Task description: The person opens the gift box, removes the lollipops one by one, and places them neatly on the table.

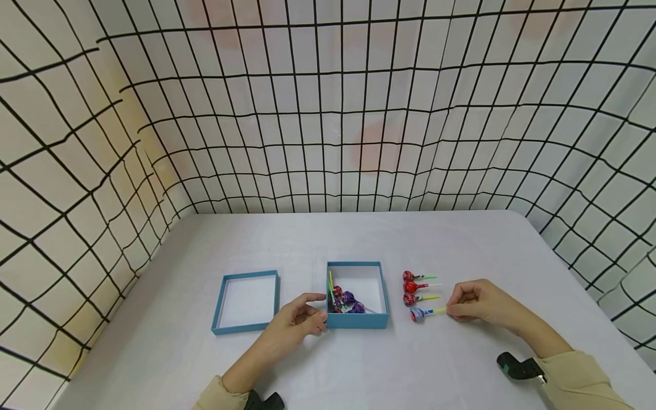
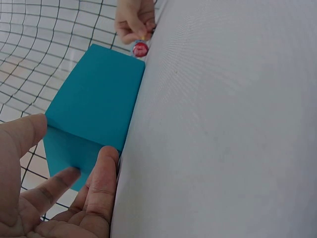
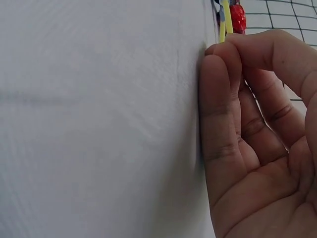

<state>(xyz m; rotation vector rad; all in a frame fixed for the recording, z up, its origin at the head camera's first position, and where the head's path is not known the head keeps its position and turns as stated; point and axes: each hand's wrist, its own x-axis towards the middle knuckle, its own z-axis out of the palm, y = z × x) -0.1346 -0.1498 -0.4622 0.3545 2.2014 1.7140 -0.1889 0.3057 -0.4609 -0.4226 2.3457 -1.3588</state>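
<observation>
While the left hand (image 1: 294, 324) rests against the near-left corner of the blue box (image 1: 357, 321), the right hand (image 1: 474, 302) pinches the yellow stick end of the nearest lollipop (image 1: 418, 314), its blue-and-red head pointing toward the box. Right grip: thumb and index together on the stick, nothing else held. Left grip: loose, fingers half spread, touching the box wall, not wrapped round it; looks like steadying.

Held lollipop is right of the box on the white bench (image 1: 389, 370), nearest in a row with three red-headed ones: green stick (image 1: 408, 275), white stick (image 1: 411, 286), yellow-green stick (image 1: 410, 299). More lollipops, purple and red, are bunched in the box's near-left part (image 1: 357, 308). Blue lid (image 1: 246, 328) lies left, hollow side up.

Step, as judged: handling the row's fourth lollipop; placing or picking up, can't tell from a still. If placing, next move calls for lining it up, then easing the pinch; if picking up, a firm pinch and a clean lift past its neighbour.

Hard to see: box count, since pieces overlap behind the front wall; whether the held head touches the bench. Right wrist view cuts the heads off at the top; left wrist view shows only the box's outer walls, contents hidden.
</observation>
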